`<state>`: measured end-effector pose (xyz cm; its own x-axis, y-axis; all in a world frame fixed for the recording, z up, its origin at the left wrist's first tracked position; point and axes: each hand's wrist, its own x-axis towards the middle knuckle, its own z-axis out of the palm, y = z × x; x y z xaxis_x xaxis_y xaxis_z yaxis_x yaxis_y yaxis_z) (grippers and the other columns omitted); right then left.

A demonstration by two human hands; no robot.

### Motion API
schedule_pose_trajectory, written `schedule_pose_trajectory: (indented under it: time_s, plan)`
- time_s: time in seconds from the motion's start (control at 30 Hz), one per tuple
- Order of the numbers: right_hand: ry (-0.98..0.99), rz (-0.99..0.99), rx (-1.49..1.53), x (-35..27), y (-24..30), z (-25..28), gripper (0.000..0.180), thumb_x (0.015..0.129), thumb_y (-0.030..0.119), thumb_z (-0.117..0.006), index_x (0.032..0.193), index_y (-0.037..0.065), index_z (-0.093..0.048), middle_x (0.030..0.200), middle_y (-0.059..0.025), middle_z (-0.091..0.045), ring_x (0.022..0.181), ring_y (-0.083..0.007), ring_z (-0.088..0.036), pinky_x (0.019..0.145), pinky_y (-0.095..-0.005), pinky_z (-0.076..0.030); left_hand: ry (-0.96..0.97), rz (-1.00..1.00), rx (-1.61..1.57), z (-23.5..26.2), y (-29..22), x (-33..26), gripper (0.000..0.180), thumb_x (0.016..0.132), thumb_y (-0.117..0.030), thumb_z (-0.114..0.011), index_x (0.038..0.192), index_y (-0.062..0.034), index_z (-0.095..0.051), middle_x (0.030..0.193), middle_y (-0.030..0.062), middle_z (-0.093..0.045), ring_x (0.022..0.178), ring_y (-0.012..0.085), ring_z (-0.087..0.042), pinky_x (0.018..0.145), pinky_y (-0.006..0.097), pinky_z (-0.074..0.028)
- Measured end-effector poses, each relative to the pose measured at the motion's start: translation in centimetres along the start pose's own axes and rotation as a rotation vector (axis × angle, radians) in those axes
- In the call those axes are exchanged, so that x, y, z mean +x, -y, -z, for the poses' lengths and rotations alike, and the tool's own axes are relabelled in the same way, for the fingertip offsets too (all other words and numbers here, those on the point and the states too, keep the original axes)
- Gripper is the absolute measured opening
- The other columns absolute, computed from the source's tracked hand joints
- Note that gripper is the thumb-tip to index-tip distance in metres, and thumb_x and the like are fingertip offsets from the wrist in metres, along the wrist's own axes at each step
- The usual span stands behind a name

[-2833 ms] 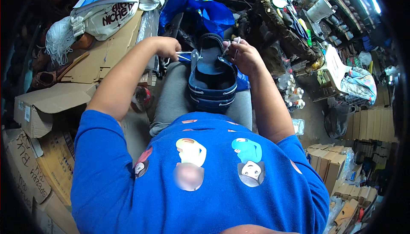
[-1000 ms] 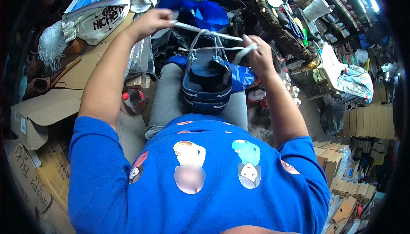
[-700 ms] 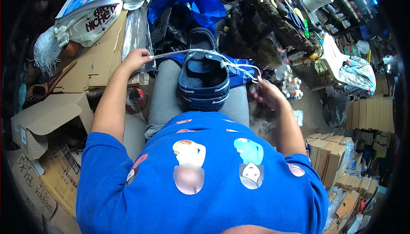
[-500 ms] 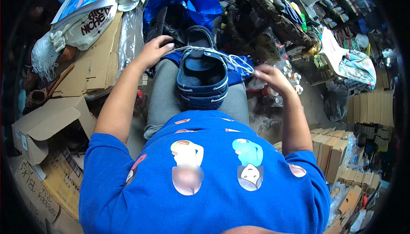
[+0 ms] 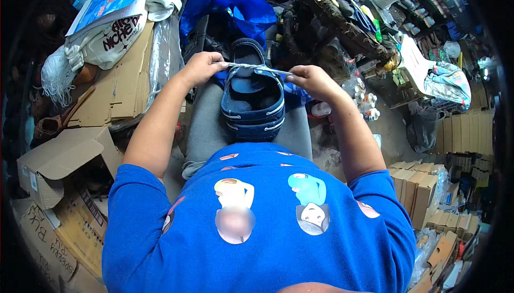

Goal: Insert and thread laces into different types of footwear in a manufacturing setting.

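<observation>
While the left hand and the right hand each pinched an end in a narrow grip, the lace stretched taut between them over the navy shoe on the lap. Its strands looked already twisted together; no bow showed, so the tying seemed only partly done. A blue bag lay on the far side.

A cluttered shoe workshop, judging by the navy shoe, tool-strewn bench and stacked cardboard boxes.

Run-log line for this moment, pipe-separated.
left hand: pinching pale lace | right hand: pinching pale lace | lace: taut across navy shoe | shoe: on lap
</observation>
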<state>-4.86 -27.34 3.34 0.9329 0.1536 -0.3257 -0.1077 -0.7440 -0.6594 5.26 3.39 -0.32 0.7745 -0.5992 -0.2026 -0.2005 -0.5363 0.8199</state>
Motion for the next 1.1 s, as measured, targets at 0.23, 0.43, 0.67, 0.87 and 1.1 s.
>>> schedule_pose_trajectory:
  time_s: [0.23, 0.43, 0.67, 0.87, 1.1]
  plan:
    - [0.054, 0.060, 0.102, -1.4, -2.2, 1.0, 0.031, 0.094, 0.036, -0.056, 0.099, 0.007, -0.068, 0.086, -0.0082, -0.067, 0.083, -0.0181, -0.060, 0.078, -0.0338, -0.047, 0.011, -0.025, -0.189, 1.7, 3.1, -0.4, 0.022, 0.090, -0.024, -0.062, 0.083, -0.0036, -0.064, 0.073, -0.0048, -0.056, 0.070, 0.0044, -0.048, 0.065, 0.022, -0.040]
    - [0.130, 0.002, -0.309, -1.5, -3.5, 1.2, 0.034, 0.088, 0.045, -0.061, 0.109, 0.020, -0.071, 0.127, -0.0031, -0.057, 0.118, -0.0246, -0.049, 0.100, -0.0423, -0.034, -0.023, -0.023, -0.062, 1.6, 3.2, -1.5, 0.023, 0.089, -0.024, -0.063, 0.087, -0.0014, -0.066, 0.071, 0.0020, -0.060, 0.068, 0.0095, -0.051, 0.065, 0.028, -0.044]
    - [-0.504, 0.220, -0.548, -0.9, 1.3, 2.0, 0.040, 0.080, 0.030, -0.068, 0.118, 0.018, -0.065, 0.127, -0.0054, -0.059, 0.121, -0.0276, -0.049, 0.102, -0.0441, -0.034, -0.043, 0.039, 0.204, 3.7, -0.2, -3.2, 0.022, 0.089, -0.023, -0.062, 0.092, -0.0013, -0.064, 0.079, 0.0025, -0.059, 0.076, 0.0111, -0.053, 0.070, 0.028, -0.044]
    - [-0.080, 0.170, 0.440, 1.9, 1.9, -2.6, 0.037, 0.090, 0.011, -0.063, 0.126, 0.002, -0.056, 0.115, -0.0102, -0.063, 0.103, -0.0146, -0.058, 0.090, -0.0297, -0.047, -0.105, -0.117, 0.029, 0.1, 1.1, -0.1, 0.042, 0.087, -0.023, -0.065, 0.122, -0.0039, -0.052, 0.108, 0.0147, -0.066, 0.104, 0.0222, -0.061, 0.090, 0.036, -0.047]
    - [-0.019, -0.051, 0.107, -0.6, 1.2, 0.9, 0.029, 0.093, 0.027, -0.059, 0.099, 0.000, -0.066, 0.083, -0.0030, -0.065, 0.079, -0.0104, -0.058, 0.076, -0.0271, -0.048, 0.068, 0.047, 0.229, 2.3, -1.3, -1.5, 0.024, 0.090, -0.026, -0.061, 0.088, -0.0025, -0.062, 0.069, 0.0056, -0.056, 0.070, 0.0133, -0.053, 0.065, 0.031, -0.043]
